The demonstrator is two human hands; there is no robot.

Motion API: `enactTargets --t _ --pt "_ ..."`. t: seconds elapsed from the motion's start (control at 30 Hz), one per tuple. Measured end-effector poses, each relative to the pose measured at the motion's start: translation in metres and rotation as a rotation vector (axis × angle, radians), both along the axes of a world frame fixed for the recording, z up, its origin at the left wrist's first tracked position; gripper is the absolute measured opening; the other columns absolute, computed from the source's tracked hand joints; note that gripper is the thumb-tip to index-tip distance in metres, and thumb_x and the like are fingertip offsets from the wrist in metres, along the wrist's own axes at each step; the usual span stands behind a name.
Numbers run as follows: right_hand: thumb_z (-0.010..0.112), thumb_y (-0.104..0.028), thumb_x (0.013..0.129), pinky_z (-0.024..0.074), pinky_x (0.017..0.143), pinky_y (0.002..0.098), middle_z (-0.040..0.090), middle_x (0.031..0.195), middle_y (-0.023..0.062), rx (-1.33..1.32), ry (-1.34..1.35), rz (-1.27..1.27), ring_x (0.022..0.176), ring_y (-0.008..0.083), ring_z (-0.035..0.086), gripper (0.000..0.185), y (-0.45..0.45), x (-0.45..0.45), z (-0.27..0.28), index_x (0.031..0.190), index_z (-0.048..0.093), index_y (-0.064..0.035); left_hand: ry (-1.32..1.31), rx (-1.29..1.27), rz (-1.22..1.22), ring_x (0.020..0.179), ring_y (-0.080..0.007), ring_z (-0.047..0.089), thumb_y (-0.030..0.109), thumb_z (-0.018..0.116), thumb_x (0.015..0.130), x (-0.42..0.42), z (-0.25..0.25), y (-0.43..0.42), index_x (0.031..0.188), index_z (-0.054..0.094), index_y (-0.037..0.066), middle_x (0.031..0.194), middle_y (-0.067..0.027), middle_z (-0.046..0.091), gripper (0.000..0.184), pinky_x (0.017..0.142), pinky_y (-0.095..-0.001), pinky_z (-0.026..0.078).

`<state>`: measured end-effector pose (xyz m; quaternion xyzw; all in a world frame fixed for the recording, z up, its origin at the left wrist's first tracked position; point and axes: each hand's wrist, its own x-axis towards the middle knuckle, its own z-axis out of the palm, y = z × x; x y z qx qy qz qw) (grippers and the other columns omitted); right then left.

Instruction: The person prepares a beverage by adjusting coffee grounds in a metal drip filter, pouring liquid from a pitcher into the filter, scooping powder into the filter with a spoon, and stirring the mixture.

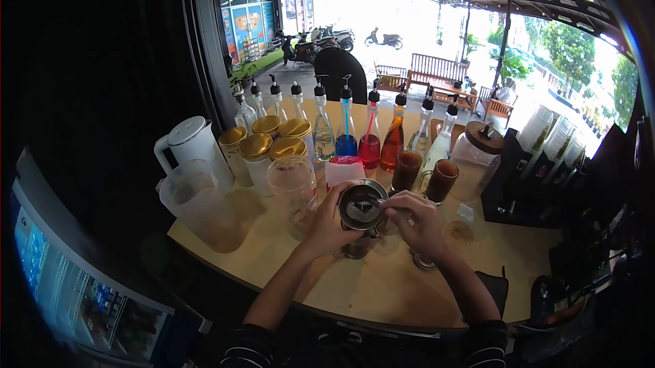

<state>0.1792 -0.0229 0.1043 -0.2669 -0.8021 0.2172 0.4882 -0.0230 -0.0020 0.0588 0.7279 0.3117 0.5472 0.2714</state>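
My left hand [329, 226] is wrapped around the side of a round metal cup [343, 216], tilted so that its dark inside with a pale, foamy patch faces me. At the cup's right rim, my right hand [413, 223] has its fingers pinched together; what they hold, if anything, is too small to make out. Below the cup a glass [356, 249] partly shows, hidden by my left hand and the cup. Two glass mugs of dark brown drink, the nearer one [442, 181] and the farther one [406, 170], stand just beyond my right hand.
Pump-top syrup bottles [393, 143] line the counter's back. Gold-lidded jars [256, 147], a white kettle [198, 149], a clear pitcher [205, 207] and a clear plastic jar [292, 187] stand left. At right are a wooden-lidded jar [476, 163] and a black cup rack [522, 194].
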Motion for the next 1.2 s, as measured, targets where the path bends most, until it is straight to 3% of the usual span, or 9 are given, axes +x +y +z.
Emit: enactTargets --t 0.1,0.23,0.37,0.4,0.47,0.7,0.77,1.03,1.2 --pt "0.055 -0.002 0.089 0.0473 0.063 0.0280 0.060 0.083 0.0088 -0.021 0.016 0.068 0.068 0.0144 0.059 0.009 0.002 -0.001 0.001 0.097 0.059 0.0007 0.046 0.015 -0.027 0.121 -0.0246 0.048 0.010 0.080 0.061 -0.003 0.006 0.001 0.129 0.042 0.008 0.124 -0.0102 0.053 0.078 0.105 -0.0352 0.035" --pt "0.048 -0.004 0.092 0.0463 0.068 0.0284 0.058 0.086 0.0090 -0.220 -0.003 0.101 0.074 0.0149 0.058 0.008 0.000 0.005 0.016 0.097 0.054 -0.0002 0.206 0.108 0.023 0.125 -0.0281 0.045 0.016 0.080 0.063 -0.013 0.014 0.006 0.130 0.041 0.013 0.128 -0.0072 0.052 0.077 0.112 -0.0467 0.020" --pt "0.048 -0.004 0.092 0.0456 0.073 0.0342 0.058 0.087 0.0115 -0.012 -0.227 0.151 0.080 0.0225 0.058 0.011 0.006 0.008 0.025 0.098 0.056 0.0005 0.255 0.156 0.026 0.128 -0.0288 0.043 0.019 0.080 0.064 -0.019 0.019 0.007 0.131 0.040 0.014 0.131 -0.0055 0.050 0.078 0.113 -0.0560 0.009" --pt "0.048 -0.004 0.092 0.0456 0.073 0.0342 0.058 0.087 0.0115 -0.008 -0.226 0.150 0.080 0.0225 0.058 0.011 0.007 0.009 0.028 0.098 0.056 0.0005 0.256 0.160 0.027 0.128 -0.0288 0.043 0.019 0.080 0.064 -0.020 0.021 0.007 0.131 0.040 0.014 0.131 -0.0055 0.050 0.078 0.113 -0.0560 0.009" --pt "0.049 -0.004 0.091 0.0457 0.075 0.0369 0.058 0.088 0.0130 0.009 -0.264 0.132 0.083 0.0275 0.059 0.012 0.004 0.010 0.037 0.098 0.057 0.0007 0.251 0.154 0.024 0.124 -0.0264 0.047 0.017 0.082 0.061 -0.022 0.023 0.007 0.125 0.045 0.011 0.129 -0.0076 0.053 0.074 0.111 -0.0446 0.021" --pt "0.050 -0.004 0.091 0.0469 0.074 0.0372 0.059 0.088 0.0147 0.068 -0.312 0.146 0.081 0.0292 0.060 0.012 0.003 0.009 0.051 0.097 0.059 0.0016 0.180 0.097 -0.060 0.127 -0.0269 0.044 0.013 0.080 0.063 -0.022 0.017 0.011 0.132 0.038 0.010 0.130 -0.0103 0.048 0.081 0.111 -0.0427 0.027" --pt "0.051 -0.004 0.091 0.0472 0.071 0.0364 0.059 0.088 0.0151 0.046 -0.293 0.163 0.078 0.0287 0.060 0.012 0.003 0.006 0.048 0.097 0.058 0.0015 0.066 0.035 -0.072 0.125 -0.0226 0.045 0.009 0.084 0.060 -0.020 0.013 0.011 0.128 0.039 0.008 0.129 -0.0109 0.047 0.081 0.106 -0.0360 0.035" --pt "0.055 -0.006 0.089 0.0456 0.059 0.0320 0.062 0.074 0.0121 0.020 -0.073 -0.055 0.062 0.0223 0.060 0.009 -0.001 -0.022 0.027 0.096 0.059 -0.0014 -0.107 0.100 -0.051 0.126 -0.0264 0.042 0.006 0.084 0.058 0.001 0.001 0.013 0.127 0.032 0.009 0.130 -0.0128 0.043 0.087 0.107 -0.0377 0.034" --pt "0.055 -0.007 0.090 0.0468 0.058 0.0303 0.064 0.074 0.0118 -0.140 0.005 -0.095 0.062 0.0207 0.062 0.009 0.000 -0.024 0.031 0.096 0.058 -0.0013 -0.099 0.163 0.036 0.126 -0.0286 0.042 0.008 0.085 0.059 0.001 -0.003 0.015 0.125 0.032 0.009 0.130 -0.0138 0.042 0.085 0.106 -0.0398 0.035"
